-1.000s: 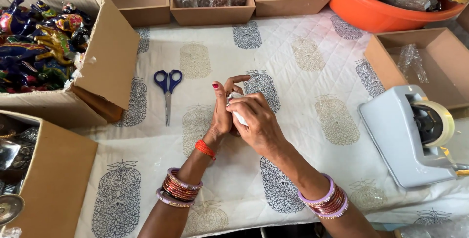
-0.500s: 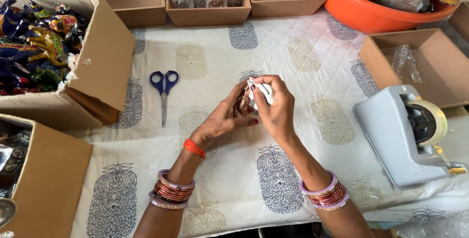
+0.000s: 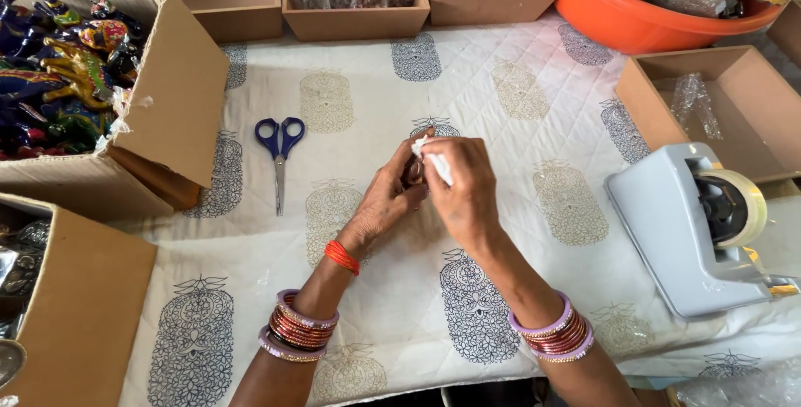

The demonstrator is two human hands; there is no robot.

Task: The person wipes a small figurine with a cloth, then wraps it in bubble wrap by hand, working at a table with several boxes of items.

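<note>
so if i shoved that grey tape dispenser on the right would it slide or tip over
The tape dispenser would probably slide rather than tip: its grey body looks wide, low and blocky, so likely heavy for its size. The quilted tablecloth under it may drag and bunch. The tape roll sits in a slot, so it would likely stay put.

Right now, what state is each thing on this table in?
Left hand: closed on the small white item.
Right hand: pinching the small white item, raised off the cloth.
Blue-handled scissors: shut, lying flat, untouched.
Tape dispenser: upright, roll loaded.
Cardboard box of painted figurines: open, full.
Orange tub: filled with wrapped pieces.
</note>
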